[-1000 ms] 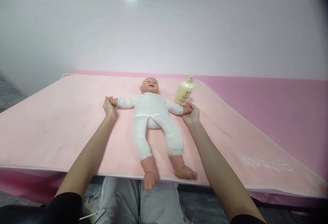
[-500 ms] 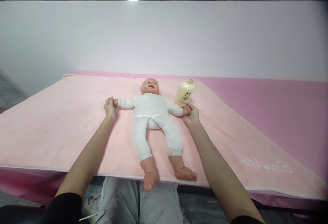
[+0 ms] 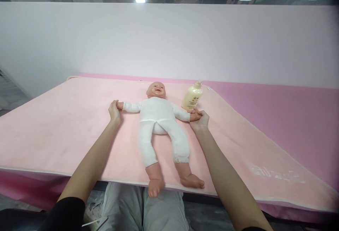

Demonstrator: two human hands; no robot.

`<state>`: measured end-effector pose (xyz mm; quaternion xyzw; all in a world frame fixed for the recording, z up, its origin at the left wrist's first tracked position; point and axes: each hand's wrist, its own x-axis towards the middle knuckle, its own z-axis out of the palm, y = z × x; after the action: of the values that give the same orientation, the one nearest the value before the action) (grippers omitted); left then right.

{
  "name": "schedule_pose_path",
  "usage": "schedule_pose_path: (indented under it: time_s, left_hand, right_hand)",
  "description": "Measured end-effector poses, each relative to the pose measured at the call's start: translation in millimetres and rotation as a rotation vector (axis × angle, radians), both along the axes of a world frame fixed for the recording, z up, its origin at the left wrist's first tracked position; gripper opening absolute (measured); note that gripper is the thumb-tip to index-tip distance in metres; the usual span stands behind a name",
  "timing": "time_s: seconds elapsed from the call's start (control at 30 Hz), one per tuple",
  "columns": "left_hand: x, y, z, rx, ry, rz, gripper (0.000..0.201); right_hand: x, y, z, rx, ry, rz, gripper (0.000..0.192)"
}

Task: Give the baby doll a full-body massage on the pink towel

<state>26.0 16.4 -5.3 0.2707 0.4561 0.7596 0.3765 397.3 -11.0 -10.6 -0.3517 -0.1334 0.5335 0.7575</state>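
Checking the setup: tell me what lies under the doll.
Under the doll lies a light pink blanket, spread over a darker pink table. The left hand and right hand grip its hands. The blanket hides the tabletop below the doll.

White-suited doll, pink blanket

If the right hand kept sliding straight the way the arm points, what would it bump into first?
Probably the lotion pump bottle. The right hand already grips the doll's hand, and the bottle stands on the pink blanket just beyond the fingers, slightly to their left. Depth is hard to judge, so it might just miss.
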Motion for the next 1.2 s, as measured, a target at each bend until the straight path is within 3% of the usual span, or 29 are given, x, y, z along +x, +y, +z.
schedule_pose_path:
  time_s: [0.17,0.43,0.53,0.73,0.87,1.2]
  left_hand:
    - [1.6,-0.4,3.7,-0.032,-0.076,-0.022,0.044]
    - [1.2,0.4,4.1,-0.043,-0.08,-0.026,0.032]
    - [1.5,0.4,1.8,-0.02,-0.003,0.007,0.02]
    - [1.4,-1.9,2.3,-0.013,-0.006,-0.017,0.016]
    - [1.7,-3.9,4.8,-0.026,-0.018,-0.029,0.02]
    - [0.4,-1.9,4.2,-0.053,-0.061,-0.01,0.028]
  right_hand:
    - [0.3,3.1,-1.5,-0.047,-0.093,0.05,0.003]
    - [0.3,2.1,-1.3,-0.069,-0.114,0.035,0.005]
    - [-0.1,1.1,-0.4,-0.036,-0.084,0.043,0.005]
    - [1.1,2.0,-2.2,0.019,-0.01,0.004,0.005]
    - [2.5,3.6,-4.9,0.056,0.0,0.006,0.007]
    - [-0.7,4.4,-2.0,-0.04,-0.111,0.023,0.002]
